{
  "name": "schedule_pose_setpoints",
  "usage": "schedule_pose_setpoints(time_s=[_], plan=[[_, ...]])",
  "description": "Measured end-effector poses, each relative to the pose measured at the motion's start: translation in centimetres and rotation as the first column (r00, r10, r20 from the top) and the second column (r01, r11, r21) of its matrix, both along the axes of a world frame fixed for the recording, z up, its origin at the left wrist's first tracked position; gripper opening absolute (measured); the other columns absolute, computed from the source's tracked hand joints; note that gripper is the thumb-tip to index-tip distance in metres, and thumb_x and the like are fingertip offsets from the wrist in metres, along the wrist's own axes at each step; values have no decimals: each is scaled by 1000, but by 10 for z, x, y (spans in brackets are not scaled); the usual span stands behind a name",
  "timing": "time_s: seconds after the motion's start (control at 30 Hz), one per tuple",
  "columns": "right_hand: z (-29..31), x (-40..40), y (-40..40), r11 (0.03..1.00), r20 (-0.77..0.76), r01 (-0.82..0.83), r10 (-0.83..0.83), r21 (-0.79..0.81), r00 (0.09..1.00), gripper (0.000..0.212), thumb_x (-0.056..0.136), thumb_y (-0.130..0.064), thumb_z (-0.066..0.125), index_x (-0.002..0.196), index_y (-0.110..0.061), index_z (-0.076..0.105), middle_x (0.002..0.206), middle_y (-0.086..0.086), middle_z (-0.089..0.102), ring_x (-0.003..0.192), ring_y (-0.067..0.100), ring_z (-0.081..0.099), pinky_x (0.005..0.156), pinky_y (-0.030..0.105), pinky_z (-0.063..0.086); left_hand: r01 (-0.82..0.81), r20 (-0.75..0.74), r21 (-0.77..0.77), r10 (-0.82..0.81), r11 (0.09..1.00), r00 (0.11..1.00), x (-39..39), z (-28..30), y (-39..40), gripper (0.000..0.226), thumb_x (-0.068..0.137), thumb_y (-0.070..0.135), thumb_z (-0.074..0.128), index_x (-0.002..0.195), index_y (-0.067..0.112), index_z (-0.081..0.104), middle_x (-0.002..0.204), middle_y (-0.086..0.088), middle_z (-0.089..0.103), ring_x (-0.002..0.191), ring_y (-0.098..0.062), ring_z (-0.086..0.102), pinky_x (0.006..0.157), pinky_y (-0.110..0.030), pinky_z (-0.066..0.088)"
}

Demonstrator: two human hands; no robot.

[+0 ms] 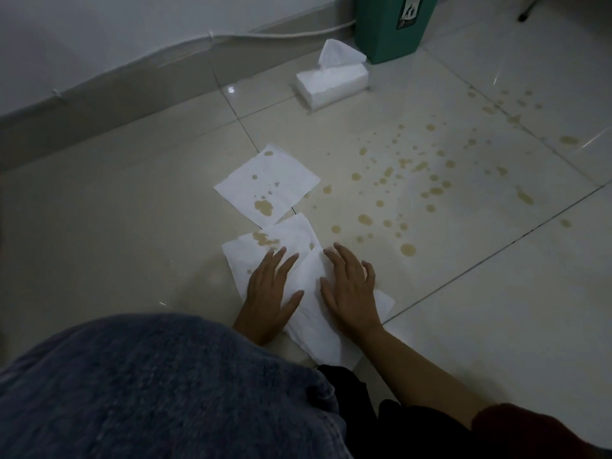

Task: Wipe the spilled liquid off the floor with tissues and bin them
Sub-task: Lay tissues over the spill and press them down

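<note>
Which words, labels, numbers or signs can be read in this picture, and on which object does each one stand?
No text can be read.
Green bin: a label with a dark pictogram; too blurred to read, and any lettering on it cannot be made out.
Tissue pack: plain white, no print visible.
Tissues on the floor: brown stains only, no print.

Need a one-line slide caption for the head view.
Both hands, left and right, press tissues flat beside brown spill drops.

White tissues (pixel 270 183), tan-brown spots; green bin (pixel 390 28)
</note>
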State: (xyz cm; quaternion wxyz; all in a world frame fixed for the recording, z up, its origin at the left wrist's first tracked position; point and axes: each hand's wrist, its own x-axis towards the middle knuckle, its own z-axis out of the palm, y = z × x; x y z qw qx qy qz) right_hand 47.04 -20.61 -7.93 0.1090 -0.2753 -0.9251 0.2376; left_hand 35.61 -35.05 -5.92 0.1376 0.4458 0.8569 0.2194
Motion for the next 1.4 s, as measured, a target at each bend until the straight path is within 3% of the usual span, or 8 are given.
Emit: schedule_pose_setpoints(time_s=[0.1, 0.3, 0.5, 0.63, 0.73, 1.0, 1.23, 1.4], plan=[[-9, 2, -13, 995, 82, -90, 86, 42, 993, 61, 98, -44, 32, 152, -17, 21, 160, 0, 15, 148, 13, 10, 121, 38, -2, 98, -109, -123, -111, 988, 988, -11, -13, 8, 59, 96, 48, 28, 149, 32, 6, 160, 1, 1, 149, -18, -4, 121, -43, -1], [-24, 4, -24, 996, 186, -71, 58, 63, 981, 64, 101, -44, 28, 153, -12, 11, 161, 3, 8, 149, 16, 4, 121, 41, 0, 175, -289, -368, -291, 913, 912, -25, -31, 8, 57, 98, 46, 16, 151, 24, 16, 159, -9, 15, 147, -29, 16, 115, -59, 17], [-23, 3, -24, 995, 252, -91, 78, 40, 965, 65, 98, -48, 12, 153, -15, 2, 161, 0, -2, 149, 14, -5, 121, 43, -5, 172, -260, -439, -308, 882, 915, -25, -31, 11, 59, 97, 46, 23, 150, 21, 24, 157, -11, 22, 144, -31, 23, 112, -62, 21], [-14, 1, -14, 994, 250, -98, 83, 46, 965, 65, 97, -51, 6, 153, -18, -3, 160, -3, -9, 148, 12, -11, 119, 43, -14, 213, -99, -453, -286, 866, 953, -33, -25, 18, 59, 98, 51, 23, 148, 34, -3, 161, -2, -4, 149, -24, 0, 117, -55, -2], [4, -10, 15, 987, 212, -139, 120, 80, 970, 62, 99, -48, 13, 154, -20, 5, 160, -3, -4, 147, 11, -10, 118, 41, -17, 193, 32, -458, -201, 867, 979, -50, 0, 38, 57, 98, 53, 21, 148, 42, -4, 161, 6, -8, 149, -16, -6, 118, -47, -7], [66, -63, 74, 946, 152, -323, 314, 38, 937, 52, 103, -36, 21, 153, -19, 15, 161, -2, 12, 148, 9, 5, 119, 36, -2, 66, -55, -545, -115, 836, 992, -98, 114, 117, 59, 99, 50, 24, 152, 28, 8, 161, 2, 10, 149, -18, 5, 119, -46, 3], [113, -92, 112, 928, -13, -371, 371, -27, 929, 37, 100, -22, 34, 134, -17, 46, 135, -3, 53, 126, 13, 47, 108, 29, 25, 4, -112, -751, -134, 660, 985, -104, 183, 164, 56, 100, 48, 28, 148, 18, 29, 155, -6, 29, 143, -26, 27, 115, -44, 21], [109, -89, 94, 951, -87, -292, 284, -100, 955, 36, 97, -17, 39, 132, -16, 48, 133, 1, 54, 126, 18, 47, 108, 31, 28, -52, -198, -828, -203, 559, 959, -104, 220, 184, 53, 102, 43, 26, 137, 10, 46, 145, -10, 45, 133, -28, 41, 110, -45, 31]])
